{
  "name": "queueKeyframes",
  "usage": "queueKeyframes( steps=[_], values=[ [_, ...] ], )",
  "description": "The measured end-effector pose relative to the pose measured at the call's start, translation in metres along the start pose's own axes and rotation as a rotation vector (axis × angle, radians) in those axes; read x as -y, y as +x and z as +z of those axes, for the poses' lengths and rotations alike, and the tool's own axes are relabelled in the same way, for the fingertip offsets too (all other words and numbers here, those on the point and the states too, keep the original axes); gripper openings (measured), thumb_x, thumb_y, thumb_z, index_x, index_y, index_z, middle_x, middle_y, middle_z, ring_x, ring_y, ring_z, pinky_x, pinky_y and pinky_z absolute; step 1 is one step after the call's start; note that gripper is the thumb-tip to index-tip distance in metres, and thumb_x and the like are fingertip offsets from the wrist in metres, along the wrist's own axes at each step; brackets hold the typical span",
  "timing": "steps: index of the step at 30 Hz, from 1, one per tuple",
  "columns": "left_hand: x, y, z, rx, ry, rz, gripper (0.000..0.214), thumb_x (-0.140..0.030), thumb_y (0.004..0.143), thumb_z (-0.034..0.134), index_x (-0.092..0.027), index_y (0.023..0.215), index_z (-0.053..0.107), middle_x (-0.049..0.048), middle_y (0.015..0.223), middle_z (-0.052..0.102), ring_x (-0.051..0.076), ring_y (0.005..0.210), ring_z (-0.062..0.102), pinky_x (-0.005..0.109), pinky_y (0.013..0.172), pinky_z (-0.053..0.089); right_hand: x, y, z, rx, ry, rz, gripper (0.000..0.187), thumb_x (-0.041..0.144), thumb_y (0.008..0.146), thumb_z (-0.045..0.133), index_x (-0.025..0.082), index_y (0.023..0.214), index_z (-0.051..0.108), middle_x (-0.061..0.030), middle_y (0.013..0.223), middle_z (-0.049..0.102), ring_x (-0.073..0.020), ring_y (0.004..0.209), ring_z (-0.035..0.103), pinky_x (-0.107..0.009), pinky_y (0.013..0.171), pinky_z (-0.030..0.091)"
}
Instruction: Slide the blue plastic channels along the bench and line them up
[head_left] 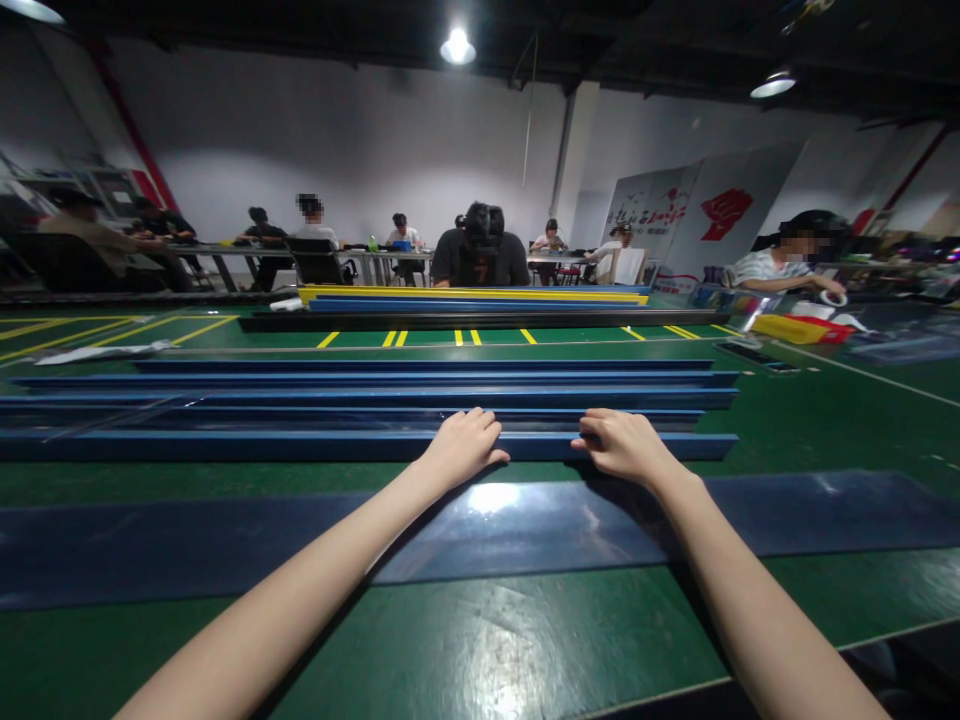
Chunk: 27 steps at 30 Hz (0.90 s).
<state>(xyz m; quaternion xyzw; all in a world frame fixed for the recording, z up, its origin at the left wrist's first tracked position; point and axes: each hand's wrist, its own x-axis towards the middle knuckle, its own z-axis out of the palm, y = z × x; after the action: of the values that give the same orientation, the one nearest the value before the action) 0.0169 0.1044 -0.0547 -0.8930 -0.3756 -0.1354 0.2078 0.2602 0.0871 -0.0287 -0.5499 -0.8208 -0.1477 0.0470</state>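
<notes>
My left hand [463, 447] is wrapped over the nearest long blue rail [225, 447], fingers bent over its far side and thumb on the near side. To its right, my right hand [621, 446] grips the same rail with curled fingers; part of the fingers is hidden behind the hand. Several more blue rails [375, 379] lie parallel just beyond, and clear plastic film shows over their left part. Between my forearms and the rail, a long, shiny see-through plastic strip [525, 545] lies flat on the green table.
Yellow and blue rails [472, 294] and a black rail [480, 321] lie farther back, before a seated person [482, 250]. At right are a phone [757, 357], a yellow and red bag [802, 328] and a person holding a white tape roll [833, 298].
</notes>
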Motion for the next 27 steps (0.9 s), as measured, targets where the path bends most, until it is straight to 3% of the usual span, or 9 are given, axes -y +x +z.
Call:
queueKeyframes(
  steps=[13,27],
  values=[
    [-0.0012,-0.0002,0.0019,-0.017,-0.045,0.018,0.026,-0.041,0.077,0.056,-0.015,0.082,0.053,0.0029,0.088,0.059,0.018,0.084,0.052,0.028,0.067,0.040,0.0005,0.0021,0.0082,0.070,0.087,-0.067,0.030,0.036,0.086,0.034,0.019,0.087,0.059,-0.0063,0.097,0.062,-0.0190,0.089,0.056,-0.025,0.066,0.036],
    [0.0001,0.0001,0.0023,0.012,-0.119,-0.012,0.029,-0.041,0.078,0.055,-0.016,0.091,0.053,0.0042,0.097,0.061,0.018,0.090,0.055,0.027,0.071,0.042,0.0048,0.0005,0.0033,-0.004,0.212,-0.060,0.032,0.039,0.080,0.042,0.018,0.097,0.060,-0.0073,0.103,0.061,-0.0199,0.093,0.056,-0.026,0.076,0.040]
  ],
)
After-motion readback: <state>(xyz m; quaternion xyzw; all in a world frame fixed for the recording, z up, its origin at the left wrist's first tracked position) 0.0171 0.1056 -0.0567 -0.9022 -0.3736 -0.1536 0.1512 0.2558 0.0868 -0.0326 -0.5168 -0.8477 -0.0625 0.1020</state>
